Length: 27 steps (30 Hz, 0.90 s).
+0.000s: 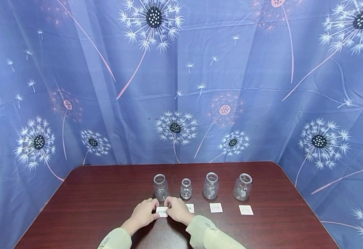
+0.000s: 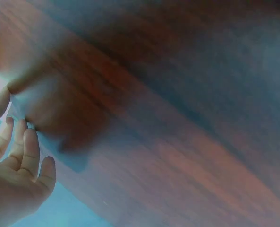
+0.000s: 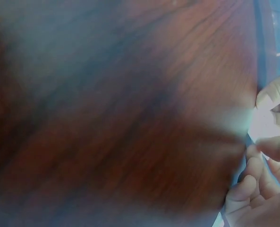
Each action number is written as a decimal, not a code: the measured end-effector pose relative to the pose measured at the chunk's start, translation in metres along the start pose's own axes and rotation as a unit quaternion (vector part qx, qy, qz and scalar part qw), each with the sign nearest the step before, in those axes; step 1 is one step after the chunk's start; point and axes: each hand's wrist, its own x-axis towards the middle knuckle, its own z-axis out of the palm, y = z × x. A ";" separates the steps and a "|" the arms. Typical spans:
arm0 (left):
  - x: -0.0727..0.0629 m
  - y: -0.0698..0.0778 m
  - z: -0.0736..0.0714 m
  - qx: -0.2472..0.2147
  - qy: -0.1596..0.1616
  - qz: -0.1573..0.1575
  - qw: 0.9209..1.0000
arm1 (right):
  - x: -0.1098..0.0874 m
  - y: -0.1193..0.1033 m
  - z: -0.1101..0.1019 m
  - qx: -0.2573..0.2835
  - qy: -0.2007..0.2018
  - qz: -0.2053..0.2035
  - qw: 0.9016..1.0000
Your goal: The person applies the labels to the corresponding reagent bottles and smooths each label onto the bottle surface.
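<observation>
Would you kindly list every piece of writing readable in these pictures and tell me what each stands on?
"试剂", on the leftmost card between the left hand and right hand; its last character is unclear.
"瓶", apparently, ending the second card; the right hand covers part of it.
"试剂瓶", on the third card, small but legible.
Fourth card: too faint to read surely.
Glass jars: no lettering I can make out.

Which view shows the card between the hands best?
Head. The card shows its written face between the left hand and right hand. Right wrist: likely just a glaring white patch near the right edge. Left wrist: at most a pale sliver at the left edge.
</observation>
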 end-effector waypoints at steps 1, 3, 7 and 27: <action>0.000 0.000 0.000 -0.003 0.003 0.003 1.000 | 0.000 0.001 0.000 0.007 0.002 -0.002 1.000; -0.001 0.000 -0.001 -0.014 0.008 0.002 1.000 | 0.000 0.001 -0.002 0.027 0.004 -0.003 1.000; -0.003 0.000 -0.003 -0.064 0.015 -0.013 0.998 | -0.001 0.002 -0.004 0.101 0.003 0.005 0.995; -0.005 0.018 -0.005 -0.238 0.129 -0.077 0.959 | -0.004 -0.006 -0.009 0.388 0.012 0.096 0.917</action>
